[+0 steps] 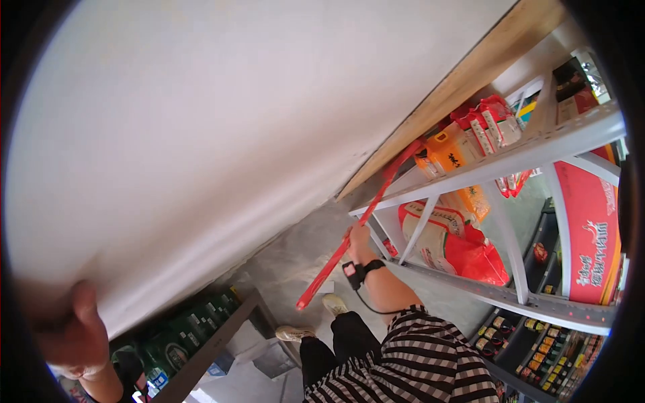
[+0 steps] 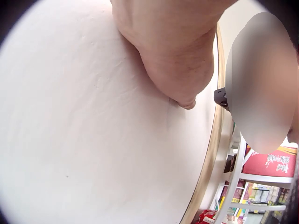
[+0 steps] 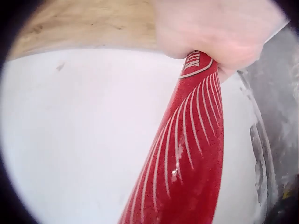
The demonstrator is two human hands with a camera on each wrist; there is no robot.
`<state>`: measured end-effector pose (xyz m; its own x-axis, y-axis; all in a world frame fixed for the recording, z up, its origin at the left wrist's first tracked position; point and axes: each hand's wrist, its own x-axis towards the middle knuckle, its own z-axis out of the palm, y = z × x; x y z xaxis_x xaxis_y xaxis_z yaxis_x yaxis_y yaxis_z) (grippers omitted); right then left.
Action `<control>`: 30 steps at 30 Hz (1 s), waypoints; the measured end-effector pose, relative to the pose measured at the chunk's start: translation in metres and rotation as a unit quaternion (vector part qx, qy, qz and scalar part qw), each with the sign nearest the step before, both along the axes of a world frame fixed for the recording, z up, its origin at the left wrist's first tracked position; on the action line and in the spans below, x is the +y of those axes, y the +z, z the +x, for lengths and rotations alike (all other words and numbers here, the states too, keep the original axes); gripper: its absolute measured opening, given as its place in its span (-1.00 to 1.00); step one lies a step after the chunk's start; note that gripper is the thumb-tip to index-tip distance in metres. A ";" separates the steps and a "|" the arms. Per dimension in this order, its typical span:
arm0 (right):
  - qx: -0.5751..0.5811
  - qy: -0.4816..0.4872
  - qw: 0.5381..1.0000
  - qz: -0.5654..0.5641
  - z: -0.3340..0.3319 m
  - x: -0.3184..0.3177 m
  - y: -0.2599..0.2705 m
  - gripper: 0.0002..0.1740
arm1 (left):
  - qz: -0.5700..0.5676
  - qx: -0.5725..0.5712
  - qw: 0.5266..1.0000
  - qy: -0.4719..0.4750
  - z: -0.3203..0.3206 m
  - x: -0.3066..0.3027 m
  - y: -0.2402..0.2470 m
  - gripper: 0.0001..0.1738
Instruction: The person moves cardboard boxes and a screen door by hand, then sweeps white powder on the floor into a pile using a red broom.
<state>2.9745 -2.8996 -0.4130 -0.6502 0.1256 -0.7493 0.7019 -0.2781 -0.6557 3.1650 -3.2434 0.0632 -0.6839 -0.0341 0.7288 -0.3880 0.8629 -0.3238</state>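
My right hand [image 1: 359,243] grips a long, narrow red pole-like thing [image 1: 327,275] around its middle. White curved lines and some lettering mark its red surface [image 3: 187,149] in the right wrist view, where the fingers of the right hand [image 3: 210,32] wrap over it. It slants from the floor side up toward the rack, and its far end overlaps the wooden board. At far left, my left hand [image 1: 74,336] is at the white wall [image 1: 201,121], thumb extended. In the left wrist view the left hand [image 2: 168,51] rests on that wall, most fingers hidden.
A white metal rack [image 1: 484,171] at right holds orange and red bags [image 1: 451,151] and a red carton [image 1: 588,235]. Below lie a red-and-white sack [image 1: 450,242] and dark shelves of jars [image 1: 537,346]. Green bottles [image 1: 178,346] stand on a low shelf at left. A wooden board [image 1: 463,74] edges the wall.
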 end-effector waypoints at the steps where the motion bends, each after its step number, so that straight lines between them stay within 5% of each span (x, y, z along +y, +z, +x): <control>1: 0.000 -0.016 1.000 -0.001 -0.010 0.001 -0.008 -0.81 | 0.003 -0.024 1.000 -0.007 0.002 0.000 0.002 -0.26; 9: 0.047 -0.026 0.999 -0.007 -0.092 -0.005 -0.116 -0.76 | -0.010 -0.064 0.998 0.003 0.012 0.006 0.001 -0.31; 11: -0.021 0.081 0.996 0.026 -0.109 0.013 -0.104 -0.81 | -0.001 -0.065 0.998 0.014 0.016 0.006 0.001 -0.32; 14: -0.203 0.079 0.976 -0.017 -0.083 0.002 -0.016 -0.71 | 0.005 -0.067 0.998 -0.001 0.016 -0.005 0.004 -0.34; 16: -0.085 0.148 0.985 -0.016 -0.051 0.012 -0.014 -0.76 | 0.006 -0.056 0.998 -0.005 0.020 -0.008 0.004 -0.35; 17: 0.012 0.065 0.996 -0.053 -0.029 0.029 -0.125 -0.84 | 0.014 -0.053 0.998 -0.011 0.020 -0.010 0.004 -0.35; 18: -0.091 0.031 0.995 -0.016 -0.011 0.005 -0.050 -0.87 | 0.023 -0.052 0.998 -0.015 0.019 -0.013 0.005 -0.35; 23: -0.180 0.021 0.976 -0.119 0.103 -0.012 0.056 -0.87 | -0.071 -0.020 0.996 -0.051 -0.010 0.006 0.005 -0.27; 30: -0.126 0.010 0.988 -0.092 0.128 -0.015 0.104 -0.86 | -0.237 0.013 0.970 -0.046 -0.044 0.032 0.011 -0.16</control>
